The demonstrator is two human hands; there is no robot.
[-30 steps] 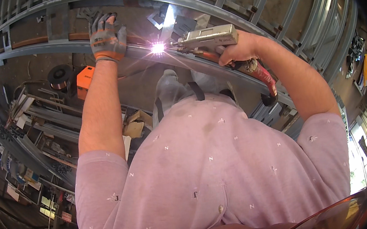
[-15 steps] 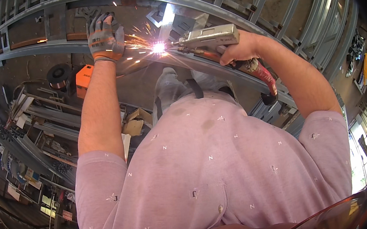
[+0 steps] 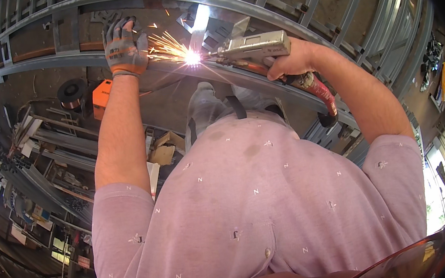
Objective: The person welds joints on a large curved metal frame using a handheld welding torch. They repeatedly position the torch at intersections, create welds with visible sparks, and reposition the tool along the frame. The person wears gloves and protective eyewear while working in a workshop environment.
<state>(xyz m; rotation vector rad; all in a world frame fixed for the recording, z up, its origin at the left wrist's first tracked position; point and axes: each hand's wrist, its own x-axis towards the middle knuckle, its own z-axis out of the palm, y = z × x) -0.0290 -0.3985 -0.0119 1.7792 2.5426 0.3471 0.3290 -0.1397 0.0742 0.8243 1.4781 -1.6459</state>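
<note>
- Grey work glove on left hand (image 3: 123, 48), fingers curled and pressing down on steel frame rail (image 3: 83, 60), just left of the sparks.
- Right hand (image 3: 294, 62) bare, wrapping tight round grip of handheld welding gun (image 3: 253, 49); nozzle pointing left at rail.
- Sparks (image 3: 191, 57) flaring white where tip is meeting rail, betw. both hands.
- Red hose (image 3: 323, 97) trailing from gun under right wrist.
- Orange box (image 3: 102, 97) sitting on floor nr. wire spool (image 3: 71, 92).

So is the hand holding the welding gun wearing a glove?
No, the right hand grips the welding gun bare; only the left hand wears a glove.
</note>
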